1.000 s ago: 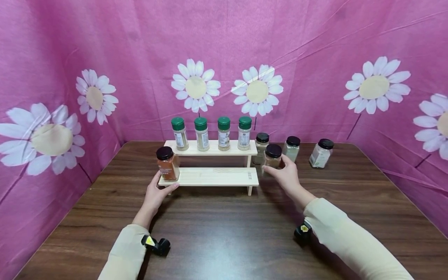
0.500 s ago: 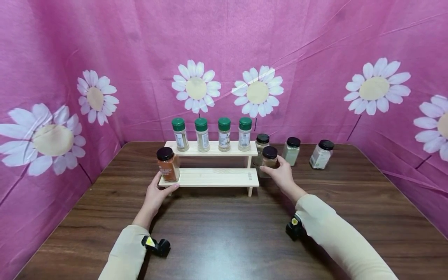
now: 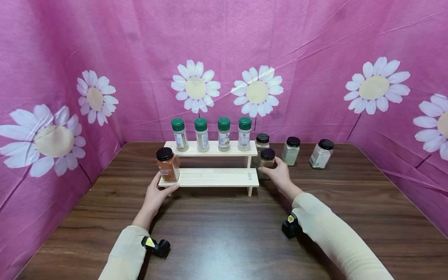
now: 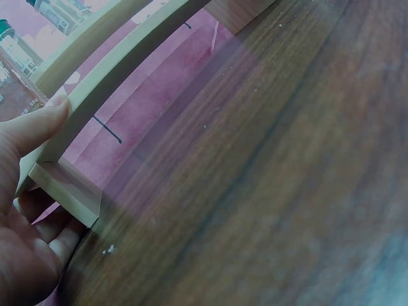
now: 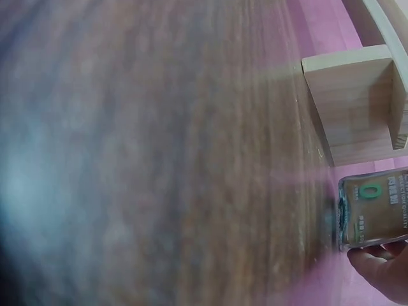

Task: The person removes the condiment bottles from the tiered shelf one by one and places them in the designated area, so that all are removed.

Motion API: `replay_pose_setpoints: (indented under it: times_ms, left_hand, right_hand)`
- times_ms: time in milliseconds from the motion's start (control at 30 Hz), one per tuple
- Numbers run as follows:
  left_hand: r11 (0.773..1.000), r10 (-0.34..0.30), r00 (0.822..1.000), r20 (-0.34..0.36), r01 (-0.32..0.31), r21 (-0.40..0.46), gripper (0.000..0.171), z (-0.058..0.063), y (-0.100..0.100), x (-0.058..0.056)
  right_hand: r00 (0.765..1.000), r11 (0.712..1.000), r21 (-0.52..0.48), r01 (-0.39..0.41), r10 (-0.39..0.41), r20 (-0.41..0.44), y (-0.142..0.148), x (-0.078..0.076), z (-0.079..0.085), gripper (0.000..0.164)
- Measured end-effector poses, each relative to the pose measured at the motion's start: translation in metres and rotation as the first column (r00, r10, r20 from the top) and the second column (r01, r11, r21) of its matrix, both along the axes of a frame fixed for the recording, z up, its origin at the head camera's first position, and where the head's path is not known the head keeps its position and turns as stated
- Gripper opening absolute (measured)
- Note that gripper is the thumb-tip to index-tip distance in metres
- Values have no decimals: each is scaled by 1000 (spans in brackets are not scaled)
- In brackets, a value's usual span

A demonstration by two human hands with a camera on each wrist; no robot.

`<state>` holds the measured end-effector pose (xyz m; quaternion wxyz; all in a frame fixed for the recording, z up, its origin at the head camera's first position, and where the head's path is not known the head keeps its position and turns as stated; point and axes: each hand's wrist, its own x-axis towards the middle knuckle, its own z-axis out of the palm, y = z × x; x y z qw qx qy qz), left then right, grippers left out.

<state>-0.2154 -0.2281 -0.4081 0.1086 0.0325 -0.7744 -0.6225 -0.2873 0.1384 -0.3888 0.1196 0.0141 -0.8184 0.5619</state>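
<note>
My left hand (image 3: 154,197) grips the left end of a two-step wooden spice rack (image 3: 213,177). In the left wrist view its thumb lies over the edge of the lower board (image 4: 118,67), with fingers curled behind the leg. Just above that hand, a jar of orange-red spice (image 3: 168,170) with a black lid stands on the lower step. My right hand (image 3: 280,178) pinches a black-lidded jar of brown spice (image 3: 267,160) beside the rack's right end. The right wrist view shows the labelled side of this spice jar (image 5: 376,210), upright or nearly so; its contact with the table cannot be told.
Several green-capped spice bottles (image 3: 224,136) line the upper step. Behind the held jar stands another black-lidded jar (image 3: 261,144), partly hidden. Farther right are a pale green jar (image 3: 291,152) and a white-labelled jar (image 3: 320,155). Pink daisy cloth (image 3: 224,46) surrounds the brown wooden table (image 3: 217,233).
My right hand has moved left and slightly down with the brown spice jar, close to the rack's right end. The left hand and the rack look the same.
</note>
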Motion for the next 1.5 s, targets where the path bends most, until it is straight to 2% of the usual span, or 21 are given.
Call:
replay_pose_setpoints:
  times_ms: [267,533,833,1100,1300,1500]
  left_hand:
    - [1000,0,1000,1,0,-3,75,0,0,0]
    - [1000,-3,1000,0,3,7,75,0,0,0]
    - [1000,2,1000,7,-2,14,77,0,0,0]
    - [1000,-5,1000,1,5,24,76,0,0,0]
    - [1000,1,1000,10,-1,10,76,-1,0,0]
    - [1000,-4,1000,3,4,18,75,-1,0,-1]
  right_hand:
    - [999,1000,6,-4,3,32,-2,0,-3,44]
    - [999,998,-60,-16,13,-47,-1,-2,-8,46]
    - [998,1000,-2,8,-8,55,-6,1,0,49]
    - [997,999,40,30,-33,67,-7,2,0,56]
    - [998,999,12,34,-35,60,-8,4,3,65]
    - [999,1000,-14,26,-25,32,-8,7,6,68]
